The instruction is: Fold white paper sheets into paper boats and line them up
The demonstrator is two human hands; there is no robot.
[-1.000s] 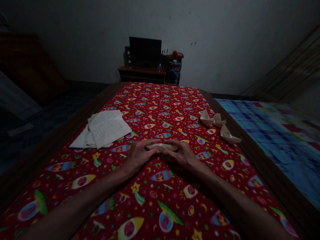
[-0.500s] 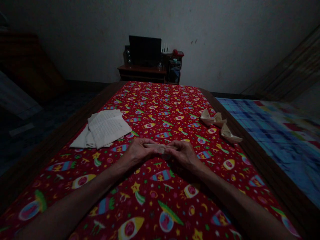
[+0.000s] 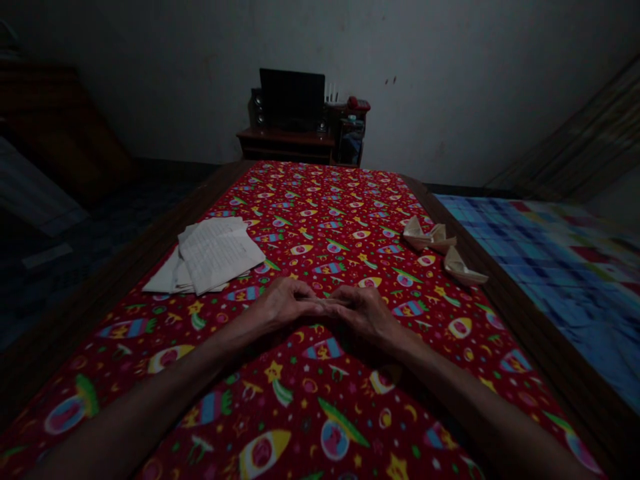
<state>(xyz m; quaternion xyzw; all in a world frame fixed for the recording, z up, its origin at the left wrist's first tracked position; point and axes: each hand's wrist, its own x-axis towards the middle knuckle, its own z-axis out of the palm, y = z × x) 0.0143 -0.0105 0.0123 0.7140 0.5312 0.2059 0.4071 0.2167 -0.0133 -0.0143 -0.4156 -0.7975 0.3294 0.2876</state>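
Note:
My left hand [image 3: 286, 303] and my right hand [image 3: 366, 311] meet low over the middle of the red patterned cloth [image 3: 320, 373]. Their fingertips pinch a small folded piece of paper [image 3: 324, 301] from both sides. Only a thin sliver of it shows, the rest being covered by fingers and thumbs. To the left of my left hand lies a loose stack of printed paper sheets [image 3: 220, 253]. Folded paper boats stand beyond my right hand: a pair touching [image 3: 417, 235] and a single boat [image 3: 463, 269] nearer to me.
A dark wooden border [image 3: 480, 280] runs along the cloth's right side. Past it lies a blue checked cover [image 3: 525, 267]. At the far wall a black screen [image 3: 293, 99] stands on a wooden cabinet [image 3: 285, 143], with a red telephone [image 3: 357, 103] nearby. The room is dim.
My fingers and thumbs have closed in over the folded paper, so less of it shows now. The view has shifted slightly; the stack and boats stay in place.

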